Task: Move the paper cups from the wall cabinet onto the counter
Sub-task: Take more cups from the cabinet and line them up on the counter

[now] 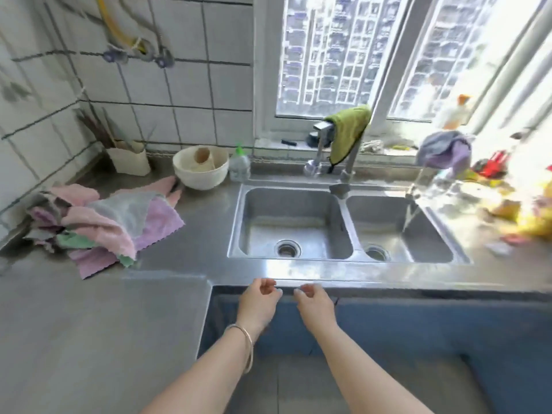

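Hands, left (259, 301) and right (313, 303), hover empty, fingers loosely curled, at counter (185, 243) edge.

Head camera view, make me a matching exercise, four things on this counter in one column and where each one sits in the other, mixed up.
Things:
1. green cloth
2. pile of pastel cloths
3. white bowl
4. both hands

Places:
A. at the counter's front edge, before the sink
B. draped over the faucet
C. on the counter left of the sink
D. by the tiled back wall, beside the green-capped bottle

Pairs: 1-B, 2-C, 3-D, 4-A
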Demonstrator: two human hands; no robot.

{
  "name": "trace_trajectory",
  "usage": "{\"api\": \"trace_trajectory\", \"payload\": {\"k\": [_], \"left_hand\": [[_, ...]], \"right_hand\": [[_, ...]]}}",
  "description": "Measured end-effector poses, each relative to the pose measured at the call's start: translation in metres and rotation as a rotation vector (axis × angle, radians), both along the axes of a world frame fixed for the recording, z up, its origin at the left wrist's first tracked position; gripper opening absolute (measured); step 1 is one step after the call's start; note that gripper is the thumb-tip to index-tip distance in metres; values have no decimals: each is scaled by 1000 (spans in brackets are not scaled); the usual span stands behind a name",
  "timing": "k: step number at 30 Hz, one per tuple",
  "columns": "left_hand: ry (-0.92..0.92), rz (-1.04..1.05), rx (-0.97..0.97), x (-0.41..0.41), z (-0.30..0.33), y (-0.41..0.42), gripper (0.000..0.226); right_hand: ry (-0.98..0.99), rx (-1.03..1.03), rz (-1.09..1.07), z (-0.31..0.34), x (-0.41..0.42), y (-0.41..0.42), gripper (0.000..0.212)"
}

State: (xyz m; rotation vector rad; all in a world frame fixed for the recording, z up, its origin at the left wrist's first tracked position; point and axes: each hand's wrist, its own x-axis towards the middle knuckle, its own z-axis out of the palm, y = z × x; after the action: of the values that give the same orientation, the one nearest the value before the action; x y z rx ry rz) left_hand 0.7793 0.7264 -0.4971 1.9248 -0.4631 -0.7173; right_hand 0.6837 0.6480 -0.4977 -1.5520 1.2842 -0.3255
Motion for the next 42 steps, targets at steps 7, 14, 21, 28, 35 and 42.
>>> {"api": "trace_trajectory", "payload": {"k": [7, 14, 21, 28, 35, 42], "left_hand": [[33, -367, -43, -168, 35, -126, 15], [42, -688, -144, -356, 89, -220, 24], [-18, -946, -251, -502, 160, -290, 27], [-60, -1115, -408, -590, 230, -377, 24], [-111, -1247, -618, -651, 321, -494, 20], [-108, -1357, -733, -707, 393, -596, 15]], "right_hand": [[-72, -58, -357, 31, -193, -88, 33], [-94, -173, -595, 78, -388, -158, 39], [-118, -316, -834, 148, -525, -206, 34], [-276, -428, -985, 221, -603, -267, 26], [-257, -693, -1101, 314, -659, -371, 18], [-102, -835, -1209, 386, -716, -450, 21]]}}
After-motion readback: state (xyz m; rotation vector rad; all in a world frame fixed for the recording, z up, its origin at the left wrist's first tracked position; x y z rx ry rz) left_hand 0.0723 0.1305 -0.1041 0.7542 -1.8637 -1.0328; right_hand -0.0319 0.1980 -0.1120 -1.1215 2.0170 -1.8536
